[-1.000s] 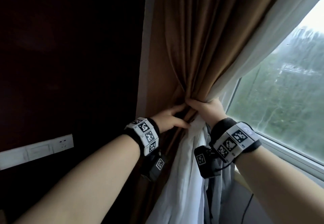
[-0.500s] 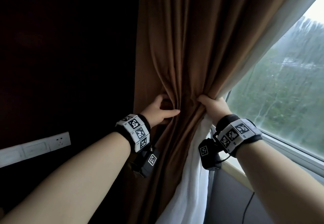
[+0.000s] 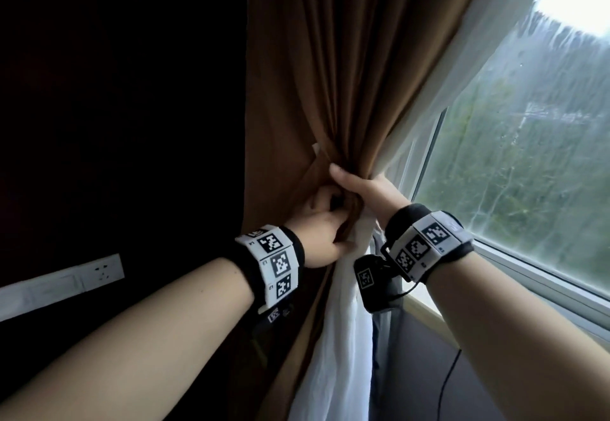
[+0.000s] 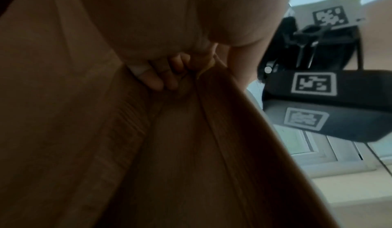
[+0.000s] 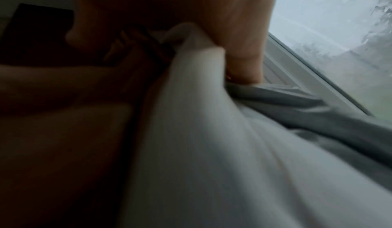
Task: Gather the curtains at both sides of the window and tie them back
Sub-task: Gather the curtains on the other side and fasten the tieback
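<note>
support: dark wall (image 3: 115,107) at left | mounted on it: white socket strip (image 3: 62,285), low, tilted in view | support: pale window ledge (image 3: 425,313) under the frame | black cable (image 3: 445,384) seen hanging below the ledge

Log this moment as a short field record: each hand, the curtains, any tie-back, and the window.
left hand: fingers curled into the brown curtain folds at the gather point
right hand: grips the bundle from the window side, brown and white fabric together
white sheer curtain: hangs below the hands, beside the brown one
tie-back: a brown band runs from the wall side to the bundle; fastening cannot be told
window: uncovered at right
wall socket: lower left
</note>
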